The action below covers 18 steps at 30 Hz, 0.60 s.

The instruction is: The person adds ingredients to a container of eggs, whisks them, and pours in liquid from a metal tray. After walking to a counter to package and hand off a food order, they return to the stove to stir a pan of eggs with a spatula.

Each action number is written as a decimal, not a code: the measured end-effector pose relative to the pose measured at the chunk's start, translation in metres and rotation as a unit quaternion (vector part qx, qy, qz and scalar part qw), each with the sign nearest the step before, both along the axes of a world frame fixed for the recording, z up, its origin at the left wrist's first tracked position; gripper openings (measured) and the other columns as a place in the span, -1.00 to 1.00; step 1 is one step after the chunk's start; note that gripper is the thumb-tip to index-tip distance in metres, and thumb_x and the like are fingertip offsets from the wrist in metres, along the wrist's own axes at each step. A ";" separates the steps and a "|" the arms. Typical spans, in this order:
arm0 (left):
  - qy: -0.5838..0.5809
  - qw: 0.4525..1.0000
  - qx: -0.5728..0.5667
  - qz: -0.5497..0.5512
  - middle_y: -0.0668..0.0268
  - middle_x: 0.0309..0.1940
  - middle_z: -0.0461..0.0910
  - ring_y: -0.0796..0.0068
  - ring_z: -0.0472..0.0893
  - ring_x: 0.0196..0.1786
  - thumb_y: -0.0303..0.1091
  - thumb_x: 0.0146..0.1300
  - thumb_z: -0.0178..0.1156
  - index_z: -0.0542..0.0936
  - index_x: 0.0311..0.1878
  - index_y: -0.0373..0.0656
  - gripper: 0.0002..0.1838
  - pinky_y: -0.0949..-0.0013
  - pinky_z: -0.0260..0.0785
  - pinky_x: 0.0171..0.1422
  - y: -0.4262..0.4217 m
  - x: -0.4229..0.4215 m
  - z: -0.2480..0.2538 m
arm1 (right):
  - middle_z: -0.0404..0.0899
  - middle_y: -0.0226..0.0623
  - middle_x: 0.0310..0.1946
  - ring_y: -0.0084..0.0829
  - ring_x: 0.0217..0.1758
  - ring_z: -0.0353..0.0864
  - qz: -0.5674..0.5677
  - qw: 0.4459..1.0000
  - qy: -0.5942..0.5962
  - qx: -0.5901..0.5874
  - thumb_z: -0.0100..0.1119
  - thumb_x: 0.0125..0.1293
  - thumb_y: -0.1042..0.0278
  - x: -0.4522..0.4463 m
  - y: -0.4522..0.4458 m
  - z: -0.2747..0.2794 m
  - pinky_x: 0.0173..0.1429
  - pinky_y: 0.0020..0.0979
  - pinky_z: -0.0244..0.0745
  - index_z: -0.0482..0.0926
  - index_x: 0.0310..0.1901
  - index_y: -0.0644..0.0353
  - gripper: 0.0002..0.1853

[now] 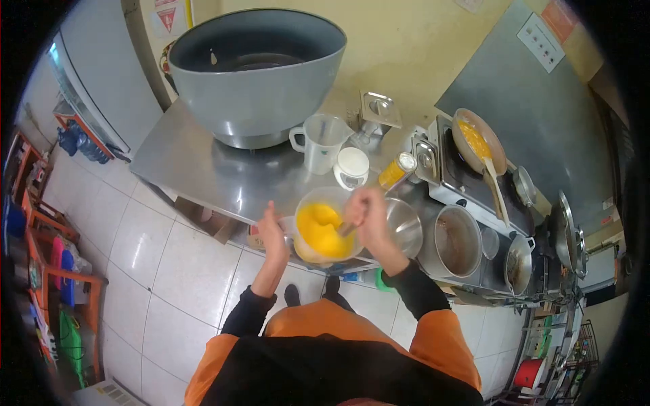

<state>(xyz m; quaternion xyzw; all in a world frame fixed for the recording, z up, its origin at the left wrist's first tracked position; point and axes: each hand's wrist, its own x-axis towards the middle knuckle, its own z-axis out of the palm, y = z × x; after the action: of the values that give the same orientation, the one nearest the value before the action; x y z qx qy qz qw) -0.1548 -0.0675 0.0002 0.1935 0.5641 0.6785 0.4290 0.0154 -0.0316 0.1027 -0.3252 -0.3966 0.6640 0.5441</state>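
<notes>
A clear plastic jug (296, 252) of bright yellow liquid (315, 227) stands at the counter's front edge. My left hand (272, 237) is at the jug's handle on its left side, thumb up, apparently closed on it. Over the jug's right rim, my right hand (367, 215) is closed around the handle of a utensil (347, 229). The utensil's lower end is down in the liquid, so its kind cannot be told. Right beside the jug sits a steel bowl (406, 230), partly behind my right hand and wrist.
Behind the jug are a white kitchen scale (352, 164), an empty measuring jug (323, 139), a yellow can (396, 172) and a large grey vessel (257, 95). On the right, a pan (497, 152) with yellow food sits on the stove (450, 169), near a deep pot (440, 254).
</notes>
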 end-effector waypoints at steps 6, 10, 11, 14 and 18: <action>-0.060 0.998 -0.021 0.026 0.32 -0.53 0.35 0.52 0.33 -0.47 0.04 0.22 0.03 0.48 -0.49 -0.33 -0.49 0.45 0.19 -0.33 0.017 0.010 -0.001 | 0.20 -0.52 -0.83 -0.67 -0.81 0.10 0.085 0.994 -0.050 -0.057 -0.17 0.22 0.23 -0.004 0.027 -0.008 -0.69 -0.55 -0.01 0.31 -0.67 0.07 -0.68; -0.056 0.996 -0.050 0.047 0.33 -0.52 0.36 0.54 0.31 -0.49 0.03 0.21 0.03 0.49 -0.45 -0.36 -0.49 0.46 0.17 -0.36 0.022 0.018 -0.013 | 0.06 -0.53 -0.83 -0.63 -0.79 0.05 -0.140 0.990 0.007 0.033 -0.16 0.22 0.23 0.012 0.061 -0.006 -0.67 -0.57 -0.02 0.18 -0.73 0.05 -0.64; -0.037 0.996 -0.060 0.049 0.33 -0.52 0.37 0.54 0.30 -0.49 0.03 0.21 0.03 0.50 -0.44 -0.36 -0.49 0.45 0.17 -0.36 0.022 0.021 -0.012 | 0.09 -0.52 -0.82 -0.64 -0.77 0.07 -0.121 0.985 -0.121 -0.020 -0.14 0.23 0.21 0.006 0.061 -0.024 -0.65 -0.56 0.01 0.18 -0.72 0.03 -0.64; -0.009 0.997 -0.063 0.042 0.32 -0.50 0.40 0.54 0.29 -0.50 0.04 0.21 0.02 0.51 -0.40 -0.34 -0.49 0.45 0.16 -0.37 0.034 0.032 -0.001 | 0.16 -0.51 -0.80 -0.63 -0.75 0.14 0.084 0.992 -0.046 -0.085 -0.13 0.23 0.20 0.019 0.047 0.010 -0.62 -0.56 0.06 0.26 -0.70 0.04 -0.66; -0.024 0.994 -0.049 0.096 0.45 -0.60 0.26 0.62 0.19 -0.57 0.05 0.20 0.00 0.45 -0.43 -0.15 -0.59 0.54 0.00 -0.47 0.038 0.050 0.005 | 0.18 -0.52 -0.81 -0.63 -0.74 0.19 -0.184 0.981 -0.026 -0.051 -0.14 0.23 0.21 0.023 0.081 -0.017 -0.62 -0.57 0.14 0.31 -0.69 0.08 -0.66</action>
<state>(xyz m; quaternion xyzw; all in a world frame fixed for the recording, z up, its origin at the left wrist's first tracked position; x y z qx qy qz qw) -0.1046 -0.0293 0.0055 0.1004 0.6021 0.6926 0.3842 0.0387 0.0496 0.0860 -0.4372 -0.3090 0.5633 0.6294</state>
